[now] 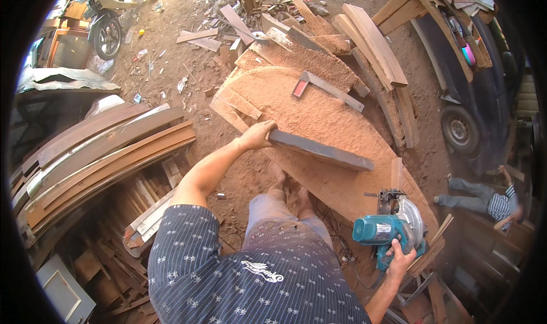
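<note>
My left hand (pixel 257 136) is closed around the left end of a dark grey wooden plank (pixel 322 150). The plank slants across a sawdust-covered work table (pixel 273 90), its far end pointing to the right. Down on the right, my right hand (pixel 400 257) grips the handle of a teal circular saw (pixel 382 228). The saw rests at the table's right end, its metal guard facing away from me; whether the blade spins I cannot tell. A short piece of wood (pixel 397 173) lies just beyond the saw. Near the table's far edge lies a try square (pixel 327 89) with a red-faced stock.
Stacked long boards (pixel 108 159) stand to my left. More timber beams (pixel 373 45) lie beyond the table, with wood scraps (pixel 279 2) on the dirt. A motorbike (pixel 105 28) stands far left. On the right are a dark vehicle (pixel 460 130) and another person (pixel 484 199).
</note>
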Action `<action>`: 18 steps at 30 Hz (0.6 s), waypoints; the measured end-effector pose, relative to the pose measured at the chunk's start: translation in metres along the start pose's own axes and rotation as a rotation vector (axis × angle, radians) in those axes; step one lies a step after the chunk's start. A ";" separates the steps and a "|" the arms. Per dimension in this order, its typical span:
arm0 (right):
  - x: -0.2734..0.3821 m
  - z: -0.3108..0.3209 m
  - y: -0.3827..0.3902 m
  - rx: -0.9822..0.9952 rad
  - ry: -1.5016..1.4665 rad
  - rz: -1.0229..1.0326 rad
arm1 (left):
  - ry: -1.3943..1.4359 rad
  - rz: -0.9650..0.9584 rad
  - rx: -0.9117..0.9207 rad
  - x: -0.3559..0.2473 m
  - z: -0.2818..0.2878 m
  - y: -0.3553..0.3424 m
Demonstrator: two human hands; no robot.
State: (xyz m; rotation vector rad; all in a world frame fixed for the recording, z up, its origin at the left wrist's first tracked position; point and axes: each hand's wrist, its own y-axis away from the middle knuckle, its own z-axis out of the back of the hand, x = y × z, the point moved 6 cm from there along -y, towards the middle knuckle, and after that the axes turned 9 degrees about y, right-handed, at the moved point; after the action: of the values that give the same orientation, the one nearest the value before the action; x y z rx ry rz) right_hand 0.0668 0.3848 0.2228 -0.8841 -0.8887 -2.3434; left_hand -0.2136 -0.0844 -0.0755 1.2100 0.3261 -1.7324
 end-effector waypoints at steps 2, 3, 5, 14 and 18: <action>0.009 -0.003 0.008 -0.028 -0.018 0.005 | -0.167 -0.056 0.087 -0.001 0.011 0.002; 0.008 -0.002 0.007 -0.020 -0.002 0.002 | -0.199 -0.086 0.087 0.002 0.018 0.001; 0.002 0.000 0.007 -0.011 0.030 -0.009 | -0.299 -0.079 0.045 0.006 0.035 0.002; -0.001 -0.005 0.009 -0.015 0.032 0.030 | -0.302 -0.021 0.155 0.020 0.049 0.018; -0.008 -0.015 0.000 0.038 0.062 0.017 | -0.318 -0.006 0.127 0.021 0.049 0.014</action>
State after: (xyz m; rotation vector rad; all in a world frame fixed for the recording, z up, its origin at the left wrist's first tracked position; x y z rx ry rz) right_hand 0.0665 0.3760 0.2081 -0.7963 -0.8938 -2.3182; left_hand -0.2313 -0.1354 -0.0661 0.9999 0.0305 -1.9392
